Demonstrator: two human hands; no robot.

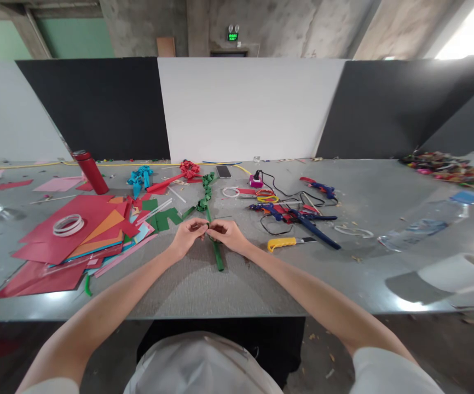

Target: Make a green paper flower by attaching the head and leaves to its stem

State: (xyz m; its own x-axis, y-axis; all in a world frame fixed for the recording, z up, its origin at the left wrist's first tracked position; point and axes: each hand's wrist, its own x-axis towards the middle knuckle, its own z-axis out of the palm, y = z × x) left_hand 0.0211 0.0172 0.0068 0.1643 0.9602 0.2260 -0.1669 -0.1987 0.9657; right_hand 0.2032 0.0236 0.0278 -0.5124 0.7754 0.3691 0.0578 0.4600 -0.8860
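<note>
A long green paper stem (218,257) with folded green paper pieces (204,200) along its far part lies at the middle of the table, pointing away from me. My left hand (191,235) pinches it from the left, thumb and fingertips pressed together. From the other side my right hand (226,234) is closed on the same stem, its fingertips meeting those of the left. The exact spot gripped is partly hidden by my fingers. Left of the hands lie cut green paper pieces (163,219).
Coloured paper sheets (48,235) carry a tape roll (68,225) at left, before a red bottle (91,172). To the right are a yellow utility knife (282,243), glue guns with cables (273,210), blue-handled pliers (317,227), a plastic bottle (417,225) and a white roll (461,272).
</note>
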